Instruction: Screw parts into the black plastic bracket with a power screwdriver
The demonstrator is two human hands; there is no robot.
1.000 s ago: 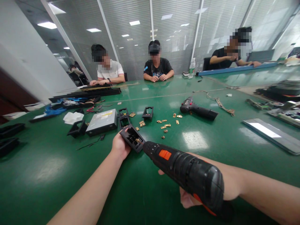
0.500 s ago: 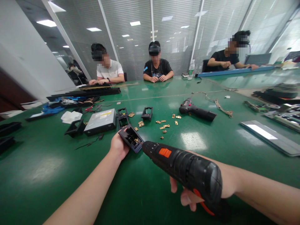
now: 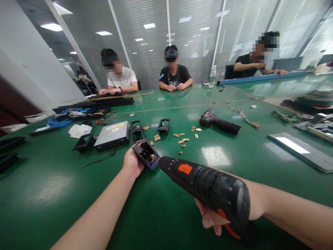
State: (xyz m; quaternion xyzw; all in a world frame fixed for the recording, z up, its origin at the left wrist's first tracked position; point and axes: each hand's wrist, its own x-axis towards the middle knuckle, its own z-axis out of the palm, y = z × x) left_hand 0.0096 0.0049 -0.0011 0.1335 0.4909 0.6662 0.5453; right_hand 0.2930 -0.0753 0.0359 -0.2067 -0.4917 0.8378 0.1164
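Note:
My left hand (image 3: pixel 133 162) grips a small black plastic frame (image 3: pixel 145 153) and tilts it up off the green table (image 3: pixel 65 194). My right hand (image 3: pixel 214 219) is wrapped round the handle of a black electric screwdriver with an orange switch (image 3: pixel 208 189). Its tip points into the frame, at a small brass piece inside it. Several loose brass plates (image 3: pixel 183 137) lie scattered on the table just beyond.
A silver disc drive (image 3: pixel 113 135) and more black frames (image 3: pixel 163 125) lie behind my left hand. A second screwdriver (image 3: pixel 220 122) rests farther back, a metal panel (image 3: pixel 301 150) to the right. Three people sit at the far side of the table.
My right-hand fingers opened slightly under the handle half a second ago and have closed on it again. The frame and screwdriver tip have stayed almost in place.

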